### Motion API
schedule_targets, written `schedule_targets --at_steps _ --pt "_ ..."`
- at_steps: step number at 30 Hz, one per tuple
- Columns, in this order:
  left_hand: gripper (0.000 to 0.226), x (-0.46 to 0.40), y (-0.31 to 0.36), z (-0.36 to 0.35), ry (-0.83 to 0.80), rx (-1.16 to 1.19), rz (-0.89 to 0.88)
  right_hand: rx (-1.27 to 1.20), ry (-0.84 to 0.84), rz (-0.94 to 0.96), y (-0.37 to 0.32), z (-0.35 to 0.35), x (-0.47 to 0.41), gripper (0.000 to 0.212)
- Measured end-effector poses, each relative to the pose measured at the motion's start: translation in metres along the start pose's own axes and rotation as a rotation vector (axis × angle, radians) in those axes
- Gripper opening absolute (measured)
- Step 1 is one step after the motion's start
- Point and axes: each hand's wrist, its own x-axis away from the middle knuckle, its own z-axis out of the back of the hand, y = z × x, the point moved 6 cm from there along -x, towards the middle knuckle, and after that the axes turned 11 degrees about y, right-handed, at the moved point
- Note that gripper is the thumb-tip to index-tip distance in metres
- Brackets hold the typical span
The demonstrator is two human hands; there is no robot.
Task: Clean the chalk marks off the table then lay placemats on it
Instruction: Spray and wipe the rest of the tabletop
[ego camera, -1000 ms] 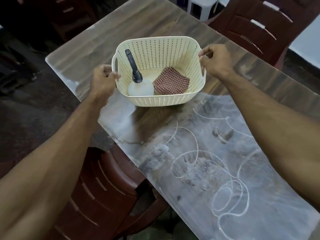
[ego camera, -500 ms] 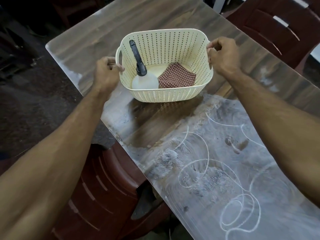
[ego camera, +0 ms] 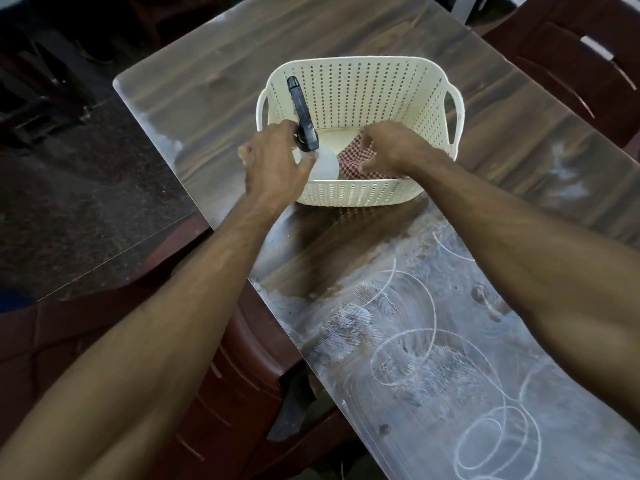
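Note:
A cream perforated basket (ego camera: 363,62) stands on the wood-grain table (ego camera: 207,81). Inside it lean a spray bottle (ego camera: 327,166) with a black nozzle and, to its right, a red checked cloth (ego camera: 355,161). My left hand (ego camera: 273,164) reaches over the basket's left rim, thumb and fingers around the bottle's neck. Over the cloth, my right hand (ego camera: 391,147) has its fingers spread and its fingertips at the fabric. White chalk marks (ego camera: 415,344), loops and smears, cover the near part of the table.
A dark red plastic chair (ego camera: 242,393) is tucked under the table's left edge below my left arm. Another dark red chair (ego camera: 571,53) stands at the far right. Dark speckled floor (ego camera: 86,202) lies to the left.
Both hands have let go of the basket's handles and moved inside it, the left to the spray bottle, the right to the cloth. The basket now rests on the table.

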Motion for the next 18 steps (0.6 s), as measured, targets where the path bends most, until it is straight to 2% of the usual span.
schedule_targets --at_steps 7,9,11,14,18 --pt "0.026 -0.003 -0.001 -0.016 0.041 0.015 0.057 0.172 -0.172 0.018 0.006 -0.028 -0.015 0.057" --pt "0.027 -0.003 -0.002 -0.018 0.047 0.010 0.059 0.226 -0.181 0.040 0.003 -0.032 -0.019 0.057" --pt "0.028 -0.003 -0.002 -0.019 0.047 0.011 0.061 0.274 -0.199 0.078 0.000 -0.037 -0.022 0.046" --pt "0.029 -0.002 -0.003 -0.018 0.050 0.027 0.068 0.287 -0.167 0.097 -0.001 -0.040 -0.024 0.030" --pt "0.025 0.002 -0.004 -0.013 0.045 0.170 0.076 0.085 -0.048 -0.043 0.011 -0.023 -0.024 0.034"
